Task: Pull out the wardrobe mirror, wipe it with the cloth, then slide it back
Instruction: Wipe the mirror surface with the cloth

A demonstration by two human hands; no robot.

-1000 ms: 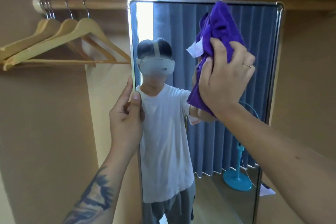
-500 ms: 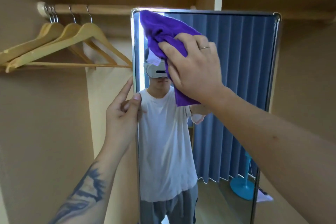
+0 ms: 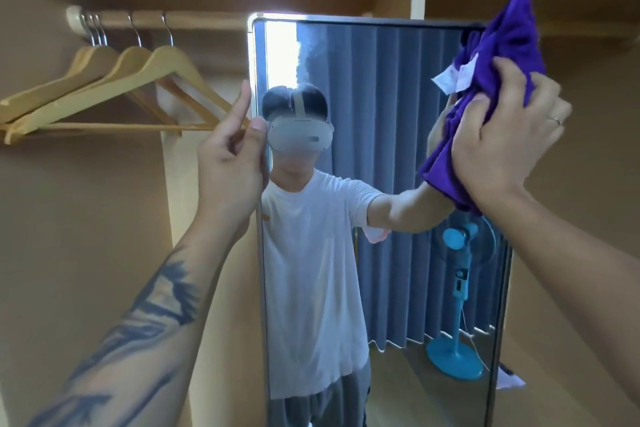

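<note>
One mirror (image 3: 381,184): tall, flat, glossy glass in a thin pale frame with rounded corners, standing upright in front of me inside the wardrobe. A faint hazy streak shows on the glass near the upper left, above my left thumb.

One cloth (image 3: 498,55): purple, soft, bunched into loose folds, with a small white label sticking out at its left side. It lies against the upper right corner of the mirror, under my right fingers, and part of it sticks up above the mirror's top edge.

My right hand (image 3: 502,146): fingers curled round the bunched cloth, pressing it to the glass; one plain ring on one finger.

My left hand (image 3: 232,159): it grips the mirror's left edge, thumb on the front of the frame, one finger raised straight along the edge, the others bent behind. The forearm carries dark tattoo markings.

Hangers (image 3: 114,87): smooth pale wood with metal hooks, shaped like shoulders with a crossbar. I count four hooks; I cannot tell the bodies apart. They hang to the left of my left fingers.

One rail (image 3: 194,19): a round wooden bar, above and left of my left hand.

Wardrobe walls (image 3: 86,236): flat, matte, tan board.
</note>
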